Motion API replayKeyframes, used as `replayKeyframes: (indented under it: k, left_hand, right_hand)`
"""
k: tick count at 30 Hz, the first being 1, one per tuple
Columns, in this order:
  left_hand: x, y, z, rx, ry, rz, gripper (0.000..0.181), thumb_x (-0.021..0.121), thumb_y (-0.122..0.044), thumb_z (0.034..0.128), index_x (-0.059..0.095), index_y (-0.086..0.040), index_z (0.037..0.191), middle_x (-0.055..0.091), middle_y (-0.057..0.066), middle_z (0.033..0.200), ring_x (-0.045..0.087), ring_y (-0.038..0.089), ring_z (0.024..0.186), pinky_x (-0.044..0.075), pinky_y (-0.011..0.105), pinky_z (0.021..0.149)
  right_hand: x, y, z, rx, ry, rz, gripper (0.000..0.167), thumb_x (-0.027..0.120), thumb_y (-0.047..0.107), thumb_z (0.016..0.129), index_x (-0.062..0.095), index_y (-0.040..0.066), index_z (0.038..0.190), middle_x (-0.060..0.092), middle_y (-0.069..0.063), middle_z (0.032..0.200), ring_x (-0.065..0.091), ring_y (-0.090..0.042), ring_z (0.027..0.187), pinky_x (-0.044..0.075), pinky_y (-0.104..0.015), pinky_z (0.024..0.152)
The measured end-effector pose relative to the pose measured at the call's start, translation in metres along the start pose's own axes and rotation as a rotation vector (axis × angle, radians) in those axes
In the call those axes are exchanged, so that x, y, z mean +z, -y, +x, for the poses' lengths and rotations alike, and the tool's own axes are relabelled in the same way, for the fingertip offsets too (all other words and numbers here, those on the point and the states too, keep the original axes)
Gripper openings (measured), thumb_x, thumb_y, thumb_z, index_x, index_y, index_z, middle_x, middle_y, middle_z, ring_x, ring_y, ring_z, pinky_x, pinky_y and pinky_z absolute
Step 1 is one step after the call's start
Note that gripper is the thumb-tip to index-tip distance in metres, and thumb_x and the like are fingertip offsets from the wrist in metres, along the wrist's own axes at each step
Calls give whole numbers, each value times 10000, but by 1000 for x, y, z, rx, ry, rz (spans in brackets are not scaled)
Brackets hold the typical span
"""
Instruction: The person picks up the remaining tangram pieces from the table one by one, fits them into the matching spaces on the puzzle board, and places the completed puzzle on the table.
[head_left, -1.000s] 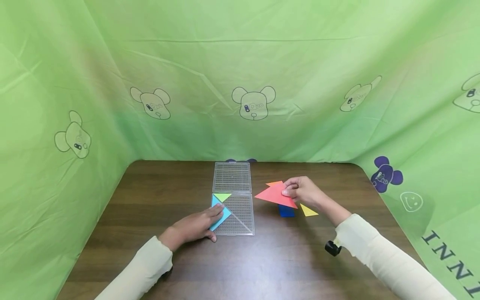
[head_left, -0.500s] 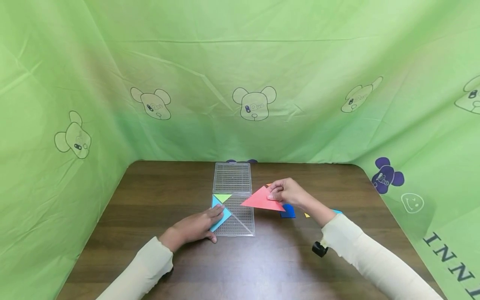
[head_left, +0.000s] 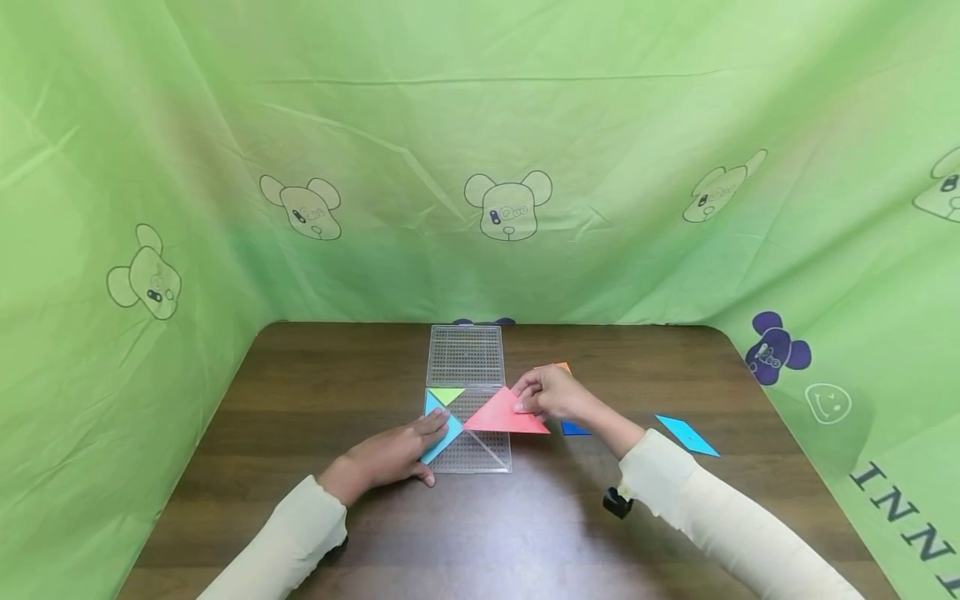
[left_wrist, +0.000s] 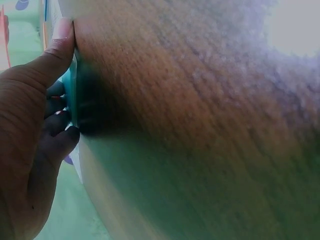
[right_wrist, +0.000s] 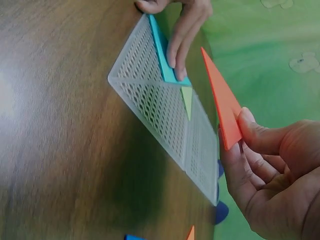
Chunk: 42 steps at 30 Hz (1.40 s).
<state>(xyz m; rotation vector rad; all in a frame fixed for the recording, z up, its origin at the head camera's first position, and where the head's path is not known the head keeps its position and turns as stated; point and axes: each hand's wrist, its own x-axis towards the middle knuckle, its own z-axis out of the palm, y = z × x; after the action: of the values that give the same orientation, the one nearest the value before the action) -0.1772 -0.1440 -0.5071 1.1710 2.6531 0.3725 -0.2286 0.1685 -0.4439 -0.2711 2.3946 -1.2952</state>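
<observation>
One red triangle, clamped in the fingers of the right hand above the right edge of the clear case, seems best lowered level while the left hand presses fingers on the light-blue triangle.

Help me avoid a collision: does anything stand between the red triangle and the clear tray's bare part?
Nothing visible does. The right hand holds the red triangle raised off the clear tray; the light-blue triangle, under the left hand, lies at the tray's left.
</observation>
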Motion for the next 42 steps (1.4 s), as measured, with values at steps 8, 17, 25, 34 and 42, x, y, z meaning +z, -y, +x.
replayKeyframes:
  k: [8,17,25,34,42]
  left_hand:
    - [1,2,0,-7,15,-12,920,710,-489,876,361,15,1562,271,174,1685,292,343,1554,405,465,1178]
    - [1,2,0,-34,39,-46,907,694,-494,897,325,-36,1588,217,137,1709,252,334,1570,399,468,1186]
    - [2,3,-2,-33,37,-77,880,679,-474,924,316,-31,1592,202,126,1716,228,320,1581,377,480,1202]
    - [1,4,-2,-20,35,-75,866,673,-469,933,326,-21,1588,210,142,1710,232,327,1578,374,476,1206]
    - [1,3,-2,-48,43,-89,868,668,-495,932,325,-53,1596,201,111,1718,223,307,1585,381,464,1202]
  right_hand:
    - [20,1,4,0,28,-6,179,805,20,855,746,-35,1014,735,-50,791,649,-77,633,592,-276,576]
    - [41,-4,8,37,57,13,140,801,-13,848,745,-24,976,722,-63,784,630,-94,606,584,-271,549]
    - [55,-7,10,40,73,6,147,808,-9,842,749,-27,976,735,-67,784,629,-84,594,584,-264,540]
    - [70,-11,12,40,86,-3,145,816,3,838,753,-21,965,700,-44,743,616,-89,566,583,-259,533]
    - [79,-11,12,36,72,-60,122,833,12,824,746,-5,908,658,-29,712,564,-80,514,545,-229,483]
